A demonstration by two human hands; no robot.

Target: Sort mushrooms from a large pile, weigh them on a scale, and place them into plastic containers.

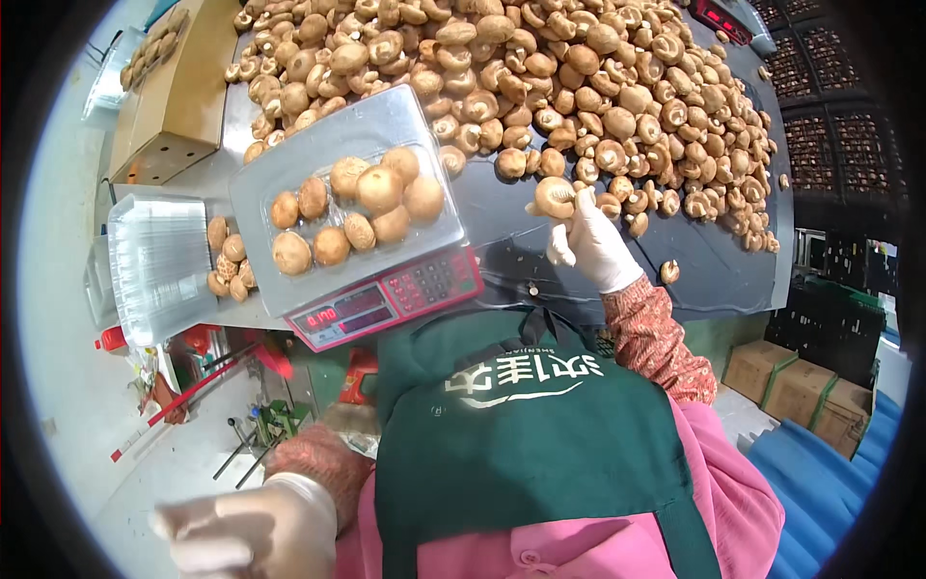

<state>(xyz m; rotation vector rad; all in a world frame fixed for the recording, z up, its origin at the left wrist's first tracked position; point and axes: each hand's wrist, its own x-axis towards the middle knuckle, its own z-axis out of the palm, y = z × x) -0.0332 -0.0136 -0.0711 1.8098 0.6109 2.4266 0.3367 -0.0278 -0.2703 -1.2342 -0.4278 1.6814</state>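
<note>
My right hand [589,242], in a white glove, grips a shiitake mushroom [553,197] by its stem side, with the pale gills partly showing. It is above the dark tabletop, at the near edge of a large shiitake heap [615,94]. My left hand [246,532], also gloved, is raised at the lower left, away from the table. It is blurred and cut by the picture's edge, so whether its fingers hold anything is unclear. Left of centre, a clear plastic tray [325,242] with several brown shiitake caps rests on a red-framed digital scale [434,246], its display lit.
Stacked clear trays [159,268] stand left of the scale, beside a few loose mushrooms [230,257]. A cardboard box [173,108] is at the far left. Dark crates [825,123] of mushrooms line the right; strapped cartons [799,394] sit on the floor. Another scale [723,22] stands far right.
</note>
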